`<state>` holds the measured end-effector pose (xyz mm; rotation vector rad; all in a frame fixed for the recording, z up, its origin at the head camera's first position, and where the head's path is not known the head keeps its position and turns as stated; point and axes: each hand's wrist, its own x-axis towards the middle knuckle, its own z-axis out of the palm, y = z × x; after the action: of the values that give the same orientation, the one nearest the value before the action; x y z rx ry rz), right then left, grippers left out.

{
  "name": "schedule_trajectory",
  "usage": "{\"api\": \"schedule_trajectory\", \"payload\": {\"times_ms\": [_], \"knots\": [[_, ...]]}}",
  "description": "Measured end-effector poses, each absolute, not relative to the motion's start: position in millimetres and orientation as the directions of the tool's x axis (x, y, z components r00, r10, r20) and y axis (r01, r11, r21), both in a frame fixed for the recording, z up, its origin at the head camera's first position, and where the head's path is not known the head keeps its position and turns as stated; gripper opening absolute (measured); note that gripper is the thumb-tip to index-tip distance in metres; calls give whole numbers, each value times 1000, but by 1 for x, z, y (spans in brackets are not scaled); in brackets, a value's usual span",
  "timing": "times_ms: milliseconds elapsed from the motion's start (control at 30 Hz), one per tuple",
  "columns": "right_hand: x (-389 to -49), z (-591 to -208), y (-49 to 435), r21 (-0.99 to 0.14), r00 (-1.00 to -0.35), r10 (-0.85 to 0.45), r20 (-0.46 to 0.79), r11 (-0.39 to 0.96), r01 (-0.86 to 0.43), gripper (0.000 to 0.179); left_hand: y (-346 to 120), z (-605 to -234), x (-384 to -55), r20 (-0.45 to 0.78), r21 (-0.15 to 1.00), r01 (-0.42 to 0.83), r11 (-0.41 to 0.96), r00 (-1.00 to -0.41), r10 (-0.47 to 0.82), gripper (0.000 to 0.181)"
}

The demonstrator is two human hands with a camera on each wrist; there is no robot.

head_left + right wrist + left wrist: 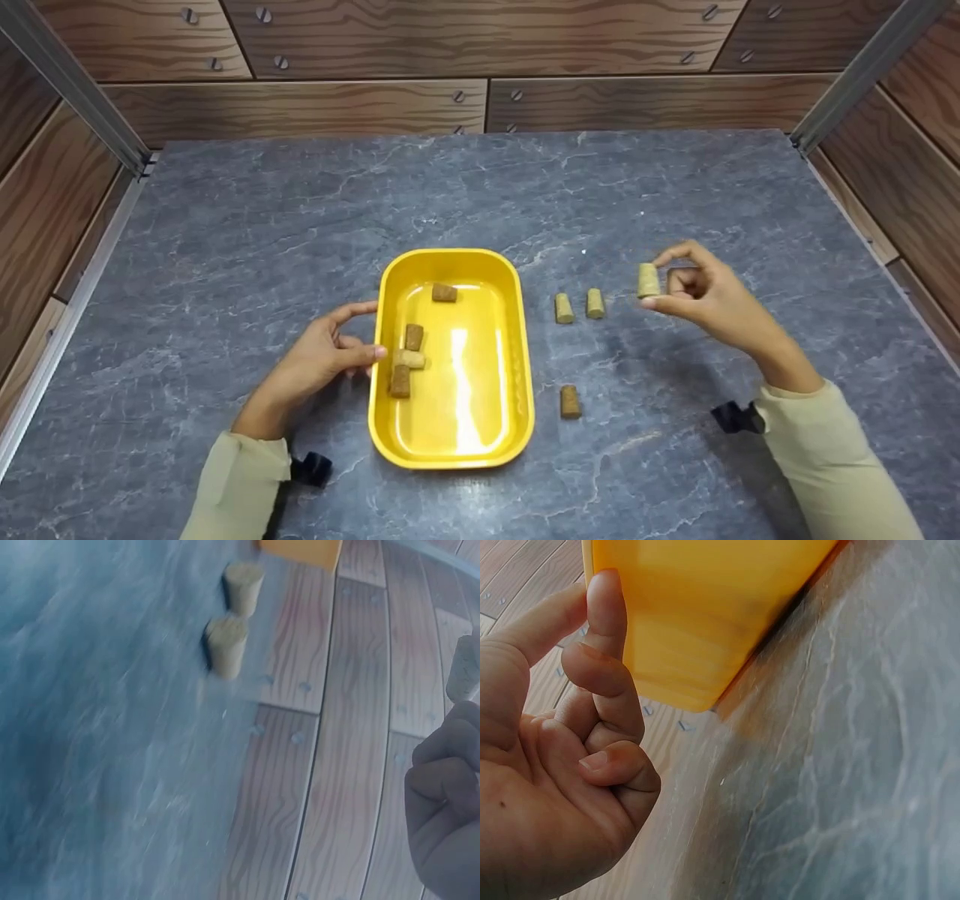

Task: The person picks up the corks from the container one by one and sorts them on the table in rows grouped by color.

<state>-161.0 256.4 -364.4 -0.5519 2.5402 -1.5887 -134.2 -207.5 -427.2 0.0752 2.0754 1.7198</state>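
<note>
Right hand (716, 300) pinches a pale cork (649, 280) between thumb and fingertip, raised above the worktop (300, 210), to the right of the yellow tray (491, 337). Thumb over the rim, the left hand (319, 349) grips the tray's left side. Two more pale corks (595, 304) sit between tray and held cork, with a brown cork (571, 402) nearer the person. Inside the tray are three brown corks (444, 293) and one pale.
</note>
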Motion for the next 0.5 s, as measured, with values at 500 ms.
{"api": "schedule_trajectory", "payload": {"times_ms": [500], "knots": [[-173, -385, 272, -784, -944, -295, -146, 617, -72, 47, -207, -426, -135, -300, 945, -234, 229, -899, 318, 73]]}}
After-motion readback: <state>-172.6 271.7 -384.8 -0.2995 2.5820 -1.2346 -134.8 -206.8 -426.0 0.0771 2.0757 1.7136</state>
